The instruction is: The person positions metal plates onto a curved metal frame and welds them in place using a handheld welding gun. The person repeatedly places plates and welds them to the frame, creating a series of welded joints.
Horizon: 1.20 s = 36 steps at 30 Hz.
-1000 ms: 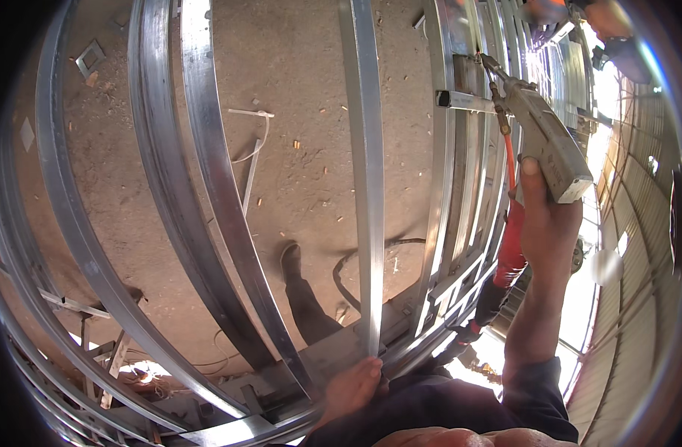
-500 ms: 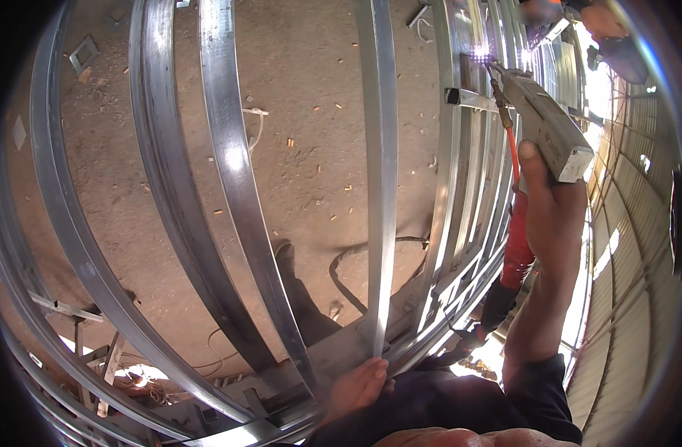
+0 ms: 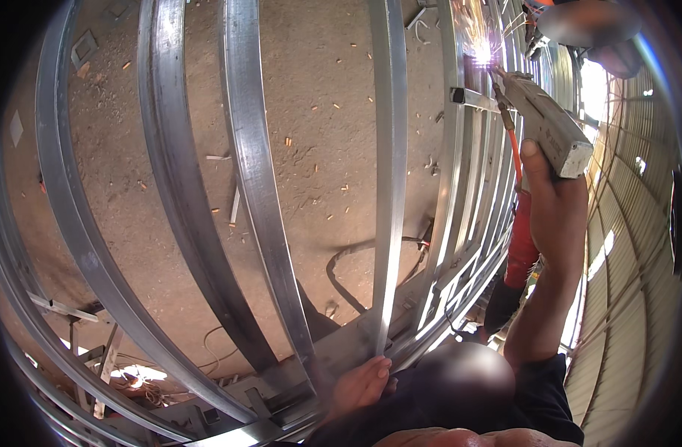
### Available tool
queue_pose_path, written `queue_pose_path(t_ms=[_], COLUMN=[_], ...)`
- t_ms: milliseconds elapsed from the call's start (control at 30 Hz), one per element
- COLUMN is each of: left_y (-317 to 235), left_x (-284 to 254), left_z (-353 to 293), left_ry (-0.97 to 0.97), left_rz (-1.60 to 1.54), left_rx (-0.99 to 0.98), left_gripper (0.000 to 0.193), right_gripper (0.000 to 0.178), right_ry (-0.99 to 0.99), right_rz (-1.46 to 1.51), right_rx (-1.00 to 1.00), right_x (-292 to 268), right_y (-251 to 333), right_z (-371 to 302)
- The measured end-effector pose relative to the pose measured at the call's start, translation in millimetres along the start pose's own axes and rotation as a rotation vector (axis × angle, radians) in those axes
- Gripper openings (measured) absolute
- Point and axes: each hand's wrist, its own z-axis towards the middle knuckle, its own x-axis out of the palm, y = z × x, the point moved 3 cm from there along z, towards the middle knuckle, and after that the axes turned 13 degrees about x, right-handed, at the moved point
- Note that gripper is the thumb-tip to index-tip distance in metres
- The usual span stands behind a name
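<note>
Possibly, sparks (image 3: 481, 56) spraying at one o'clock could burn the bare right hand (image 3: 558, 205) gripping the grey tool (image 3: 547, 128) at two o'clock; whether the left hand (image 3: 359, 382), at six, grips anything, I cannot tell.

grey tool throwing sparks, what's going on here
A person's right hand grips the grey tool, a bright flash and sparks at its tip, among metal bars. The left hand is by the near end of a bar; whether it touches is unclear. More bars stretch above brown ground.
</note>
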Motion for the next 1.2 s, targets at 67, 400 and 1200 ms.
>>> queue_pose_path(t_ms=[67, 400, 1200], left_y=[-0.3, -2.1, -23.1], left_x=[0.5, 4.2, 82.5], left_z=[0.0, -16.7, 113.1], left_ry=[-0.024, 0.064, -0.154], left_rz=[-0.021, -0.008, 0.377], left_rx=[0.029, 0.005, -0.011], left_gripper=[0.041, 0.049, 0.049], right_gripper=[0.054, 0.040, 0.043], right_ry=[-0.004, 0.027, 0.291], right_rz=[0.028, -0.023, 0.773], right_rx=[0.002, 0.135, 0.184], right_x=[-0.4, -4.9, -163.7], right_y=[-2.8, 13.4, -253.3], right_z=[0.8, -9.4, -50.8])
